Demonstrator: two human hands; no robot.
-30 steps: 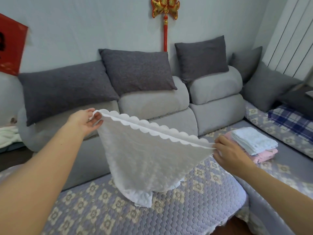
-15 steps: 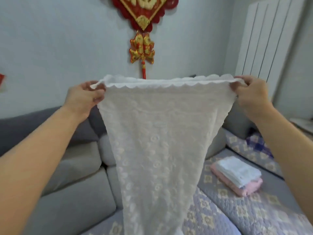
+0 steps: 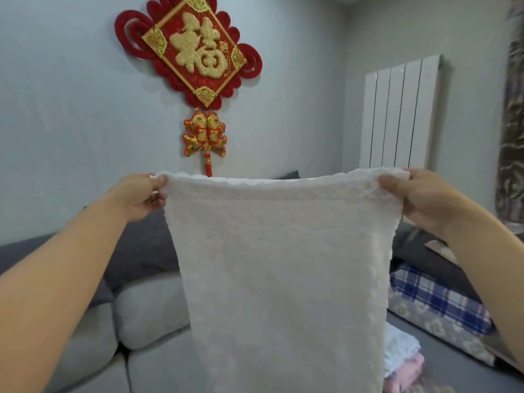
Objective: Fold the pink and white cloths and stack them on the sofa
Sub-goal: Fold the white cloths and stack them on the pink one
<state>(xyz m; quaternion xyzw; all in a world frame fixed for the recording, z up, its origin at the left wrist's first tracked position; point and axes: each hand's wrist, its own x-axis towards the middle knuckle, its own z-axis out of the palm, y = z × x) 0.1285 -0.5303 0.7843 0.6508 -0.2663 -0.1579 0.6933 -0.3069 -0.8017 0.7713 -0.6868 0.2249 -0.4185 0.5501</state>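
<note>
You are holding a white cloth (image 3: 280,268) up in front of you, both bare arms reaching forward from the lower corners of the view. Your left hand (image 3: 141,195) is pinching the cloth's upper left corner, thumb and fingers closed tight on the scalloped edge, and your right hand (image 3: 416,197) is gripping the upper right corner the same way, so the top edge is stretching nearly level between them. The textured cloth is hanging straight down, narrowing slightly, and running out of the bottom of the view. Just past its lower right edge, a small stack of folded cloths (image 3: 402,361) is lying on the sofa seat, white on top of pink, partly hidden. Behind the cloth, the grey sofa (image 3: 147,313) is showing rounded back cushions and a dark grey pillow (image 3: 141,251). Off to the right, a blue and white plaid fabric (image 3: 436,302) is lying on the seat. On the far wall, a red and gold knot ornament (image 3: 195,55) with a pair of fish is hanging, and a white radiator (image 3: 399,114) is standing to its right.
</note>
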